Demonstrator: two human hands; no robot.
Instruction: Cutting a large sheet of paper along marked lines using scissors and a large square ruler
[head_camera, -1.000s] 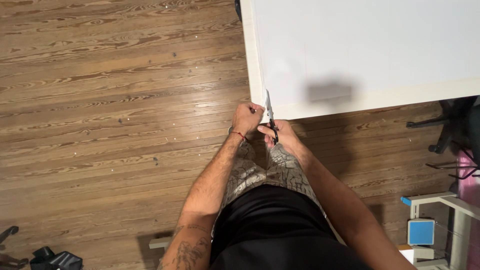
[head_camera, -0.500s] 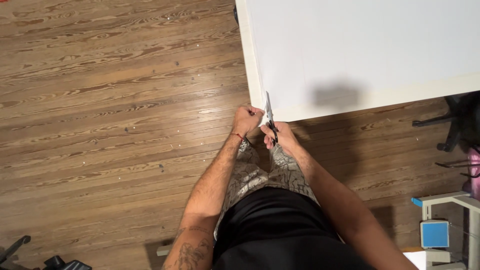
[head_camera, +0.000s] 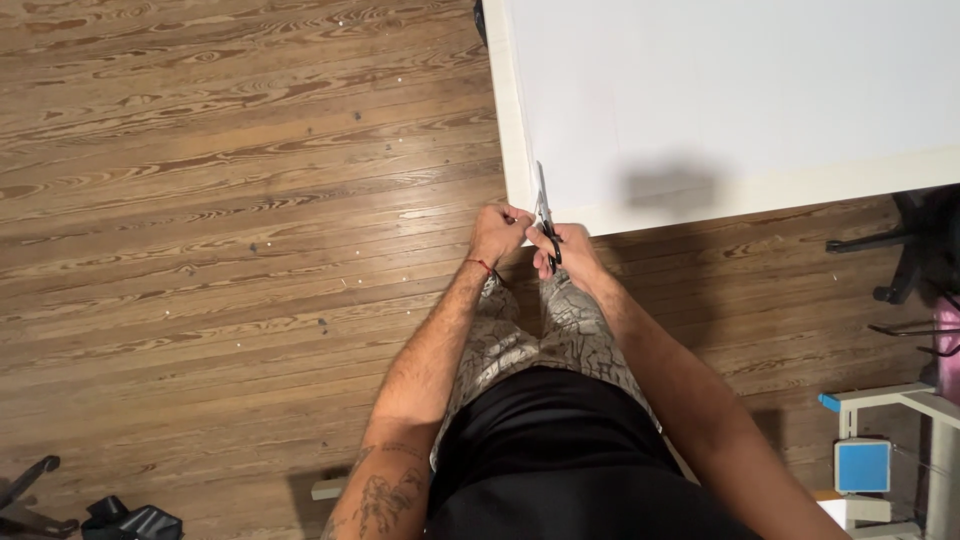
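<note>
Two hands are seen together at the near corner of a large white sheet (head_camera: 730, 90), which is spread over a white table top and fills the view from twelve to three o'clock. The right hand (head_camera: 562, 255) is closed around the black handles of a pair of scissors (head_camera: 545, 215); the silver blades are pointed toward twelve o'clock and are laid into the sheet just inside its left edge. Whether the blades are parted or closed cannot be told. The left hand (head_camera: 497, 232), at nine o'clock of the scissors and just beside them, is pinched on the sheet's corner, with the fingers curled and pressed together. A thin red band (head_camera: 482, 265) is worn at the left wrist.

A wooden plank floor (head_camera: 230, 200) is shown from seven to eleven o'clock. Patterned shorts (head_camera: 535, 335) and a black shirt (head_camera: 560, 450) are seen at six o'clock. A small blue and white stand (head_camera: 862, 465) is placed at four o'clock, and dark objects (head_camera: 130, 522) lie at seven o'clock.
</note>
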